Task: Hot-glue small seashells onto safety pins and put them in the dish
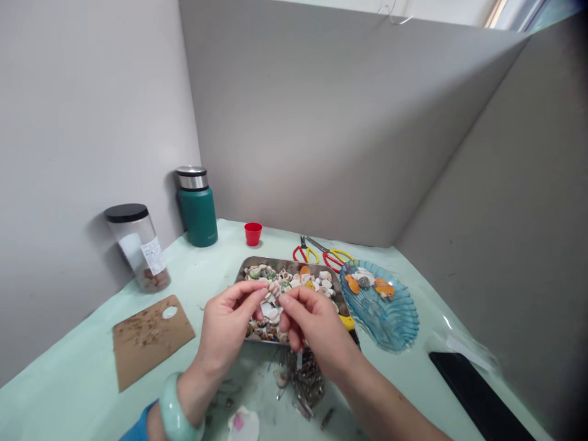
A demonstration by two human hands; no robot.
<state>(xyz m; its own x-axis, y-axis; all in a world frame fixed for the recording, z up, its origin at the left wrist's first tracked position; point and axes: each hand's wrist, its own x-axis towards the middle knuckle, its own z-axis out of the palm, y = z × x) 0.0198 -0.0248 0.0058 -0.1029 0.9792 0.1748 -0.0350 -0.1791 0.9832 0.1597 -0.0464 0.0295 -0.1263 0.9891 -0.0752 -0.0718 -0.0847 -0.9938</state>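
Observation:
My left hand point(232, 321) and my right hand point(316, 321) meet over a metal tray point(243, 264), each with thumb and forefinger pinched. Between the fingertips shows a small pale, ridged shell point(274, 289); its ends are covered by the fingers. Many loose shells point(272, 312), white, green and brown, fill the tray below. Close under my right hand lies a pile of small metal clips or pins point(307, 386), partly hidden by the wrist. At the near edge sits a white flat piece with a pink spot point(243, 424).
On the right stand a blue scalloped plate point(390, 327) with orange and white shells, and a black flat object point(478, 395). Scissors point(337, 254) lie behind the tray. Leftward are a brown board point(151, 349), a lidded jar point(138, 245), a green flask point(198, 214) and a red cup point(253, 234).

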